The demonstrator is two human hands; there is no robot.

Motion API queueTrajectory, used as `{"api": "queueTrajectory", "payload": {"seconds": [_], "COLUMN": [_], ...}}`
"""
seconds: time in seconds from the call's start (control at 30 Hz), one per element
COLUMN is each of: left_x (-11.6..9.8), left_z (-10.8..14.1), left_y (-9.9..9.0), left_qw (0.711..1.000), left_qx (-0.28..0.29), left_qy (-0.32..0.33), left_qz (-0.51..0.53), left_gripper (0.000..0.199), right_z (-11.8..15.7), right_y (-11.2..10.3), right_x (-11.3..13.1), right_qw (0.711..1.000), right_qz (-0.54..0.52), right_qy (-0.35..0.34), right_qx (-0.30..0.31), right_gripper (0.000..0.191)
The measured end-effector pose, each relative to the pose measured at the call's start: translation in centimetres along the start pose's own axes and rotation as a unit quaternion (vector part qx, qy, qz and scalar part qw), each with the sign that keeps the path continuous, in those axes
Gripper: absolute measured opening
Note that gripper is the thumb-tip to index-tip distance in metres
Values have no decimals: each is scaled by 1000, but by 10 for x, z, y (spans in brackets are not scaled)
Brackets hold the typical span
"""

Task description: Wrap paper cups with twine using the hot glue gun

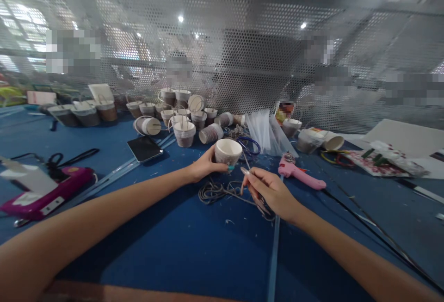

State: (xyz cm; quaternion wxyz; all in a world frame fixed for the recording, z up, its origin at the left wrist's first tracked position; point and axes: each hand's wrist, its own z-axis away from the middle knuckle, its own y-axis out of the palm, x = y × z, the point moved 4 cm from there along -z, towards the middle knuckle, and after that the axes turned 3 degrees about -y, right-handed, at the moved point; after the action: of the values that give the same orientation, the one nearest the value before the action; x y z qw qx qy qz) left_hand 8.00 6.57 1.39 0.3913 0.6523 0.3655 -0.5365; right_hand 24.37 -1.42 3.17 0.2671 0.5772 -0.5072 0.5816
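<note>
A small white cup (227,152) is gripped from its left side by my left hand (207,164), its open top facing up. Just right of the cup, my right hand (268,190) pinches a thin, light strand (246,159) that rises toward the cup. Other fingers of that hand are curled over part of a grey cord. The loose coils of this grey cord (212,193) lie on the blue table (166,246) below the cup. A pink glue gun (300,175) rests to the right of my right hand.
Several small basket-like cups (184,133) with handles stand or lie along the back. A black phone (144,148) is left of centre, a purple power strip (69,186) farther left. Clear plastic sheets (267,131) and blue scissors handles (250,145) lie behind my hands. A perforated metal screen (243,52) rises behind.
</note>
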Motion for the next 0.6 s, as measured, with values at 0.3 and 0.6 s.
{"api": "queueTrajectory", "payload": {"seconds": [0.3, 0.6], "left_x": [0, -1], "left_z": [-1, -1], "left_y": [2, 1], "left_qw": [999, 997], "left_qx": [-19, -24], "left_qy": [2, 24], "left_qz": [-37, -63], "left_gripper": [75, 74], "right_z": [0, 1], "right_y": [1, 2], "right_x": [1, -1], "right_qw": [1000, 1000], "right_qz": [10, 14], "right_qy": [0, 4], "right_qx": [4, 14], "right_gripper": [41, 38]}}
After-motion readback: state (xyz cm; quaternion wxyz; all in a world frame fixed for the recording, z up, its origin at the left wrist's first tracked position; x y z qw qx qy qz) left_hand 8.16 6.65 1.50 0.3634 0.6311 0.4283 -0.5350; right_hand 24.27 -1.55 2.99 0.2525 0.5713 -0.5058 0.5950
